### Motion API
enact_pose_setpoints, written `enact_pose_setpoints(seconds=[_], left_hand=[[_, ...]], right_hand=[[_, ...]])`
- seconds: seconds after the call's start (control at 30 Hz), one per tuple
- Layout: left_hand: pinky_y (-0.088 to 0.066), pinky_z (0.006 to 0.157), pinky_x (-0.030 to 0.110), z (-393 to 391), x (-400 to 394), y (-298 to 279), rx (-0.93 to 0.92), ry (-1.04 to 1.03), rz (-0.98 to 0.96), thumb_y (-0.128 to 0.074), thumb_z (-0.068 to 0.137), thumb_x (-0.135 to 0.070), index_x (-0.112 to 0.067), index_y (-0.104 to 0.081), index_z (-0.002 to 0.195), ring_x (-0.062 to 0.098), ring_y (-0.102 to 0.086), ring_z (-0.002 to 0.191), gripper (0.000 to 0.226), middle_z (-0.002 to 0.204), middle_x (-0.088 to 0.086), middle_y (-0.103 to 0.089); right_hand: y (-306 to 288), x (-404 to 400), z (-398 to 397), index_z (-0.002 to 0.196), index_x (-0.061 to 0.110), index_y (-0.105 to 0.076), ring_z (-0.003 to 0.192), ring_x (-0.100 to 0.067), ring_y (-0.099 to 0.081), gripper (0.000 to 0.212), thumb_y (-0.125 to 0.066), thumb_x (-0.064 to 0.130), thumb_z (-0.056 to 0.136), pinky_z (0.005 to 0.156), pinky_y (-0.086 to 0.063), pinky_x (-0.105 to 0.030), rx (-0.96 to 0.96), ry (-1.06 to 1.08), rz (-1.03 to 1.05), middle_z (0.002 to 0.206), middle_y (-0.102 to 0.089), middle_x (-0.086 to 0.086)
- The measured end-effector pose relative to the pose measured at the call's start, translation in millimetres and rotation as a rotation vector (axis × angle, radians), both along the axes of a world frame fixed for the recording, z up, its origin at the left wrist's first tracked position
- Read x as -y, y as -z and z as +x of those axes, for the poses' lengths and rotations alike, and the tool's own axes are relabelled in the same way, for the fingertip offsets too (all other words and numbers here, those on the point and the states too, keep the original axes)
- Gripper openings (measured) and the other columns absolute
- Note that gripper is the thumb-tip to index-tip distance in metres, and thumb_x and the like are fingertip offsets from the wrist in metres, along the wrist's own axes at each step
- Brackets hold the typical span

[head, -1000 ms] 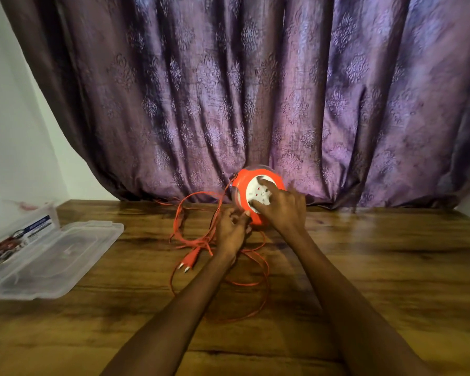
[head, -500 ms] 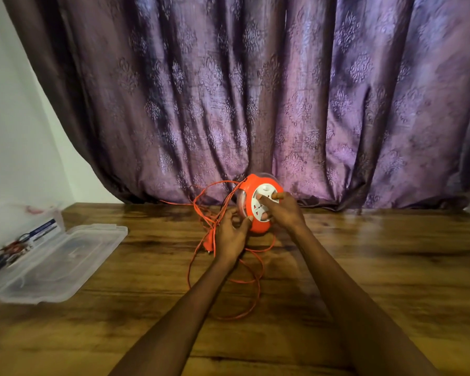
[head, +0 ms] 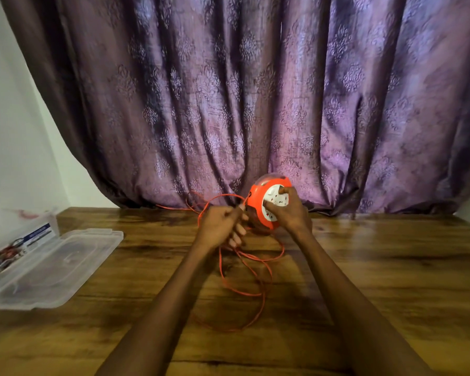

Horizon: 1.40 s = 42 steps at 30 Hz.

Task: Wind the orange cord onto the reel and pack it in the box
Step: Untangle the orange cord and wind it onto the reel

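I am looking down at a wooden table (head: 364,267) with a purple curtain (head: 255,90) hanging behind it. Just right of the frame's centre, the right hand (head: 289,210) is gripping the orange reel (head: 266,202), fingers curled over its white socket face, holding it raised at the table's far edge. Just to its left, the left hand (head: 221,226) is pinching the orange cord (head: 251,270) beside the reel's rim, fingers curled around the strand.

Compared with a second ago, the loose tangle is shrinking: the plug that was lying on the table left of the hands is no longer showing, and the loops left of the reel are being drawn in. One arc is rising from the left hand toward the reel, while several slack loops are trailing down the middle of the frame toward me.

I am judging that winding is underway but far from finished. The clear plastic box (head: 52,270) is sitting open at the left edge, well apart from the reel, its base holding some small items I cannot make out
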<state>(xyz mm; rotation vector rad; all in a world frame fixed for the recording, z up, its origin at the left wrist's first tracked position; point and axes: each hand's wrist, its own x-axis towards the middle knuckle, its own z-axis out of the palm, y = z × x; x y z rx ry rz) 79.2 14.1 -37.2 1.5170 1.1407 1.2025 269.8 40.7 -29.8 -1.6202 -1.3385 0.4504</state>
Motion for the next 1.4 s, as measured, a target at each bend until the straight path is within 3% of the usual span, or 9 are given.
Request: enact_pose_setpoints(seconds=[0.1, 0.2, 0.4, 0.5, 0.63, 0.7, 0.77, 0.9, 1.4], left_hand=[[-0.048, 0.058, 0.024, -21, -4, -6, -0.158, -0.280, 0.405, -0.057, 0.098, -0.020, -0.014, -0.069, 0.085, 0.013, -0.062, 0.059, 0.018, 0.067, 0.002, -0.069], [-0.049, 0.084, 0.028, -27, -8, 4, -0.267, -0.140, 0.447, -0.057, 0.095, -0.003, -0.009, -0.069, 0.113, 0.014, -0.064, 0.089, 0.023, 0.103, 0.006, -0.073], [-0.049, 0.048, 0.021, -22, -5, 11, -0.074, 0.065, 0.234, -0.053, 0.099, -0.007, -0.031, -0.064, 0.112, 0.018, -0.056, 0.058, 0.029, 0.083, 0.008, -0.066], [-0.049, 0.043, 0.021, -22, -5, 9, -0.140, 0.106, 0.218, -0.051, 0.100, -0.007, -0.024, -0.059, 0.128, 0.019, -0.056, 0.050, 0.034, 0.074, 0.004, -0.066], [-0.050, 0.047, 0.021, -24, -4, 6, -0.289, 0.114, 0.261, -0.044, 0.098, 0.001, -0.025, -0.060, 0.127, 0.005, -0.058, 0.046, 0.042, 0.081, 0.005, -0.068], [-0.051, 0.063, 0.017, -23, -5, 5, -0.448, 0.051, 0.350, -0.049, 0.095, -0.001, -0.019, -0.067, 0.118, 0.002, -0.066, 0.066, 0.034, 0.093, 0.004, -0.073], [-0.049, 0.082, 0.025, -24, -8, 8, -0.703, -0.081, 0.468, -0.055, 0.093, -0.014, -0.017, -0.070, 0.112, 0.017, -0.067, 0.094, 0.024, 0.106, 0.006, -0.071], [-0.049, 0.090, 0.040, -39, -15, 18, -0.966, -0.274, 0.492, -0.055, 0.093, -0.033, -0.022, -0.069, 0.113, 0.033, -0.061, 0.107, 0.026, 0.116, 0.009, -0.061], [-0.050, 0.093, 0.044, -88, -31, 35, -1.059, -0.669, 0.054, -0.049, 0.094, -0.024, -0.012, -0.067, 0.114, 0.038, -0.062, 0.114, 0.029, 0.121, 0.018, -0.065]], right_hand=[[-4, 1, 3, 0.117, 0.040, -0.049, 0.109, -0.034, -0.062, 0.057, -0.076, 0.054, 0.069, 0.089, -0.047, -0.040, 0.043, 0.004, 0.067, 0.117, -0.068, -0.004], [-6, 1, 2, 0.114, 0.041, -0.049, 0.109, -0.032, -0.061, 0.056, -0.077, 0.053, 0.067, 0.092, -0.048, -0.041, 0.036, -0.019, 0.105, 0.119, -0.067, -0.002], [-2, 0, -4, 0.114, 0.039, -0.052, 0.106, -0.028, -0.064, 0.055, -0.078, 0.048, 0.067, 0.090, -0.050, -0.042, 0.035, -0.040, 0.145, 0.117, -0.068, 0.000], [-1, -2, -4, 0.115, 0.040, -0.051, 0.104, -0.028, -0.065, 0.056, -0.078, 0.048, 0.067, 0.089, -0.051, -0.042, 0.038, -0.048, 0.148, 0.116, -0.069, 0.001], [-1, -3, 0, 0.115, 0.040, -0.051, 0.103, -0.027, -0.065, 0.055, -0.079, 0.045, 0.067, 0.090, -0.051, -0.041, 0.035, -0.058, 0.156, 0.113, -0.069, 0.001], [-1, -4, 0, 0.115, 0.039, -0.052, 0.104, -0.027, -0.065, 0.055, -0.079, 0.045, 0.068, 0.090, -0.051, -0.041, 0.031, -0.063, 0.158, 0.114, -0.069, 0.001], [-3, -3, -1, 0.115, 0.040, -0.052, 0.105, -0.028, -0.064, 0.055, -0.078, 0.048, 0.068, 0.088, -0.049, -0.038, 0.030, -0.041, 0.165, 0.116, -0.069, 0.001], [-2, -4, 4, 0.116, 0.043, -0.049, 0.109, -0.032, -0.062, 0.058, -0.073, 0.058, 0.065, 0.084, -0.044, -0.037, 0.028, 0.050, 0.156, 0.118, -0.069, 0.000], [20, -11, 14, 0.120, 0.046, -0.042, 0.105, -0.038, -0.063, 0.065, -0.070, 0.068, 0.064, 0.081, -0.045, -0.039, 0.077, 0.191, 0.058, 0.111, -0.069, -0.011]])
